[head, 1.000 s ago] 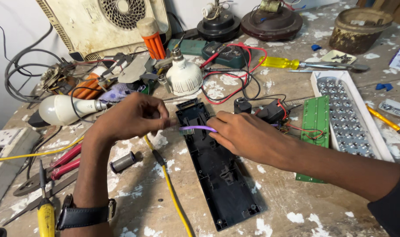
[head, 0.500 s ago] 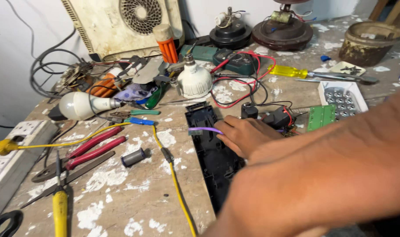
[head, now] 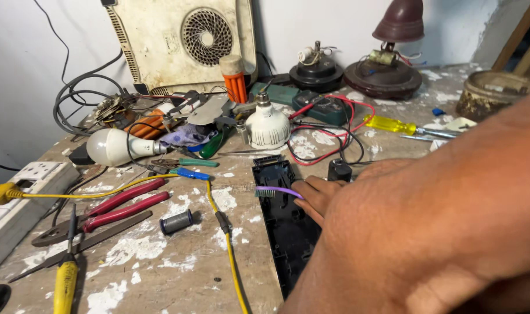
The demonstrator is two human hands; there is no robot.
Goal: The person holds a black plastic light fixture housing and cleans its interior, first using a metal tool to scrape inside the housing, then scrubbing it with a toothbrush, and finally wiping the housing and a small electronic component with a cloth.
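Note:
My right hand (head: 316, 195) rests on a long black plastic casing (head: 285, 235) lying on the paint-spattered workbench (head: 160, 261). Its fingers grip a purple brush (head: 276, 191), whose bristled head points left over the casing's upper part. My forearm (head: 445, 232) fills the lower right of the view, close to the camera, and hides the casing's right side and the bench behind it. My left hand is out of sight.
Left of the casing lie a yellow wire (head: 225, 244), a small grey cylinder (head: 176, 221), red-handled pliers (head: 122, 203) and a yellow-handled tool (head: 64, 285). Two bulbs (head: 268, 125) (head: 111, 146), a white power strip (head: 20, 192), a yellow screwdriver (head: 393, 124) and a fan-grilled appliance (head: 189, 40) crowd the back.
My left hand has left the brush and gone out of view. The view has shifted left and closer, and my right forearm now blocks the right side.

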